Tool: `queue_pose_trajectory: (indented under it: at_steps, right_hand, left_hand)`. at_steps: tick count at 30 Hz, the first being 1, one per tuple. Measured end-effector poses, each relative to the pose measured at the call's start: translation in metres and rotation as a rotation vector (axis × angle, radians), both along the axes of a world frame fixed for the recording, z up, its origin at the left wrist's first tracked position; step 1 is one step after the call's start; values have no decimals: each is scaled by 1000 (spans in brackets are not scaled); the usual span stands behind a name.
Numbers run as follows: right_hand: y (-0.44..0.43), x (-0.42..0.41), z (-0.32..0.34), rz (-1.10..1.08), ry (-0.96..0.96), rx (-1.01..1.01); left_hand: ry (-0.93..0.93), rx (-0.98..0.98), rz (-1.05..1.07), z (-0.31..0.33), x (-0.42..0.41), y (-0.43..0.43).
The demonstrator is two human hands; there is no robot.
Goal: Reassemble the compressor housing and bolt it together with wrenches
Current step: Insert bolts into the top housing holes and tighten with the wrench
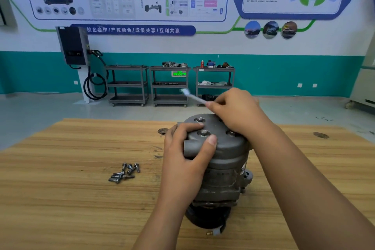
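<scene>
The left hand [182, 154] clamps its fingers round the upright compressor housing [229, 154]. The right hand [235, 107], over its far edge, grips a wrench [192, 96] (blurred) angling away-left.

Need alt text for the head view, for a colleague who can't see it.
The left hand grips the top of an upright grey compressor on a wooden table, while the right hand holds a wrench at its far edge. Loose bolts lie left of it.
</scene>
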State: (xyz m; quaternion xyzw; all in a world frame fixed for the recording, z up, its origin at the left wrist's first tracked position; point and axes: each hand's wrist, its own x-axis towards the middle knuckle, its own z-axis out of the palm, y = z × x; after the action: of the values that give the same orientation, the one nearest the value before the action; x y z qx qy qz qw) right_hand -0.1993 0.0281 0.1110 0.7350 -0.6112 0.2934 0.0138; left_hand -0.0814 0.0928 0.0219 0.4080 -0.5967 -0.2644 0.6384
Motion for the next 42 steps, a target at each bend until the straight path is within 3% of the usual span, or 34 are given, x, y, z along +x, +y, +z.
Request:
queue_pose_trajectory:
  at_steps: [2, 3, 6, 9, 11, 13, 16, 19, 22, 25, 32, 34, 36, 40, 42]
  right_hand:
    - [-4, -12, -5, -89, -127, 86]
    - [-5, -19, -9, -81, -284, 127]
    - [2, -36, -27, 52, -989, 250]
    - [6, -49, -43, 168, -1461, 95]
    - [18, -51, -52, 307, -1643, -36]
    - [38, -51, -64, 396, -1561, -234]
    - [69, -41, -82, 476, -1103, -479]
    - [82, -29, -78, 537, -628, -515]
    - [81, -16, -54, 504, -336, -518]
    - [71, 0, -25, 387, -167, -418]
    - [9, 7, 10, 84, -17, -67]
    - [-6, -6, 8, -35, -35, 12]
    - [-11, -22, 2, -103, -223, 134]
    - [-8, -46, -30, 119, -1188, 427]
    - [-2, -54, -45, 228, -1512, 288]
  left_hand:
    - [4, 0, 0, 0, 1, 1]
    - [8, -1, -1, 0, 1, 1]
    - [10, 10, -23, 1, 1, -1]
    - [10, 8, -24, 0, 2, -2]
    - [12, 0, -16, -1, 2, -2]
    - [14, -3, -10, -2, 2, -2]
    - [17, 3, -5, -1, 1, -2]
    - [18, -10, 7, 0, 0, -2]
    - [5, -38, -12, 0, 1, -3]
    - [12, -11, -18, 0, 1, -3]
    - [6, -18, -9, -1, 2, -2]
    - [8, -7, -11, -2, 2, -2]
    - [3, -1, -7, -2, 3, -2]
    - [-1, 15, -28, 0, 2, -4]
    - [-6, 28, -35, 0, 2, -5]
